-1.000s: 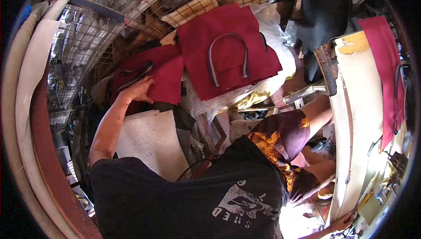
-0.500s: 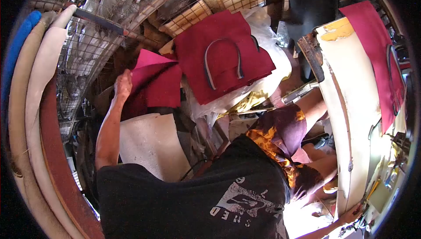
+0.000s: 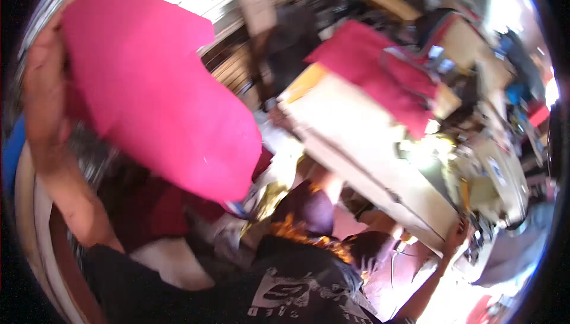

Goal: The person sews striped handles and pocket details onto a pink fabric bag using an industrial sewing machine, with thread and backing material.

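1. Left hand point(image 3: 39, 65), at 9 o'clock in the view, is closed on the left edge of the pink sheet point(image 3: 160, 104). The fingers are mostly hidden behind the sheet.
2. The sheet is held up in the air at 10 o'clock and spreads toward 4 o'clock from the hand. It touches nothing else, and its lower edge hangs over a dark red pile point(image 3: 160, 217).
3. Handling, as a guess: the sheet is light, since a one-hand pinch carries it. It looks soft but has some body, because it bows rather than crumpling, like felt or thin leatherette. It is not fragile and not slippery. An edge or corner pinch seems best, and a second hand on the far edge at 4 o'clock would stop the flapping.
4. Table point(image 3: 356, 146) runs from centre toward 4 o'clock. Red pieces point(image 3: 386, 68) lie on it at 1 o'clock, well apart from the sheet.
5. Right hand point(image 3: 456, 242), at 4 o'clock, is at the table's near edge. It is too blurred to tell whether it is open or closed.
6. A pale machine point(image 3: 487, 181) sits at 3 o'clock, just above the right hand, also blurred.
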Available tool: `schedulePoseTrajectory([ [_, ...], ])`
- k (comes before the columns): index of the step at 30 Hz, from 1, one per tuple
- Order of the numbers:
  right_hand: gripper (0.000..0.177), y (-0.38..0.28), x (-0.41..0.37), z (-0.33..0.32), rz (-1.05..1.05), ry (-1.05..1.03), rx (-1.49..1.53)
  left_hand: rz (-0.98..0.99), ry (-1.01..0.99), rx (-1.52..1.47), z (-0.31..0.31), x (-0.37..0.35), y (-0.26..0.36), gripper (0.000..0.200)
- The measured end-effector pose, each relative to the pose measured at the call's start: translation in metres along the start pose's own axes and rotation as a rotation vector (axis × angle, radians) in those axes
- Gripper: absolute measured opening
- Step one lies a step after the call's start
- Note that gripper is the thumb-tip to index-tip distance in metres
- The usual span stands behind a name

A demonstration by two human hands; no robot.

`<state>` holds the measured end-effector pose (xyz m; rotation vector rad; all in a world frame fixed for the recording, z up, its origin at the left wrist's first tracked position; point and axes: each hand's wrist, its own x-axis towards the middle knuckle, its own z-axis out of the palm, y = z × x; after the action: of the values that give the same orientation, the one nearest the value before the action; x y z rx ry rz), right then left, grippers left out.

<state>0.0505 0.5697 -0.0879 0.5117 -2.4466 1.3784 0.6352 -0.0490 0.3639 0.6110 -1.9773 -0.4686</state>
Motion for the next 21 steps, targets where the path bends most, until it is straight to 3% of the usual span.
schedulePoseTrajectory([
  [2,0.025,-0.105,-0.009,0.003,-0.214,-0.005,-0.46,0.16,0.19,-0.015,0.022,0.035,0.008,0.044],
  [5,0.022,-0.147,-0.014,0.005,-0.166,0.021,-0.478,0.285,0.388,0.103,0.053,0.101,0.007,0.053],
  [8,0.024,-0.152,-0.015,0.005,-0.199,0.033,-0.524,0.242,0.469,0.393,0.111,0.176,-0.011,0.062],
  [10,0.015,-0.157,-0.016,0.009,-0.174,0.07,-0.476,0.187,0.282,0.339,0.175,0.205,-0.044,0.068],
  [12,0.017,-0.157,-0.015,0.01,-0.139,0.066,-0.476,0.111,-0.029,-0.015,0.265,0.194,-0.1,0.054],
  [13,0.018,-0.156,-0.016,0.01,-0.12,0.055,-0.476,-0.014,-0.202,-0.063,0.307,0.167,-0.113,0.047],
  [14,0.02,-0.153,-0.016,0.009,-0.14,0.062,-0.515,-0.03,-0.328,-0.291,0.357,0.138,-0.153,0.037],
  [15,0.023,-0.149,-0.014,0.009,-0.162,0.072,-0.551,-0.078,-0.301,-0.297,0.389,0.09,-0.142,0.03],
  [16,0.025,-0.147,-0.014,0.011,-0.185,0.079,-0.585,-0.095,-0.378,-0.305,0.426,0.062,-0.174,0.025],
  [17,0.027,-0.151,-0.015,0.013,-0.216,0.101,-0.594,-0.049,-0.431,-0.094,0.459,0.041,-0.211,0.023],
  [18,0.031,-0.169,-0.02,0.02,-0.208,0.186,-0.672,-0.014,-0.415,0.096,0.473,0.017,-0.208,0.023],
  [21,0.039,-0.219,-0.045,0.046,-0.57,0.171,-0.652,0.081,-0.331,0.308,0.49,-0.005,-0.203,0.029],
])
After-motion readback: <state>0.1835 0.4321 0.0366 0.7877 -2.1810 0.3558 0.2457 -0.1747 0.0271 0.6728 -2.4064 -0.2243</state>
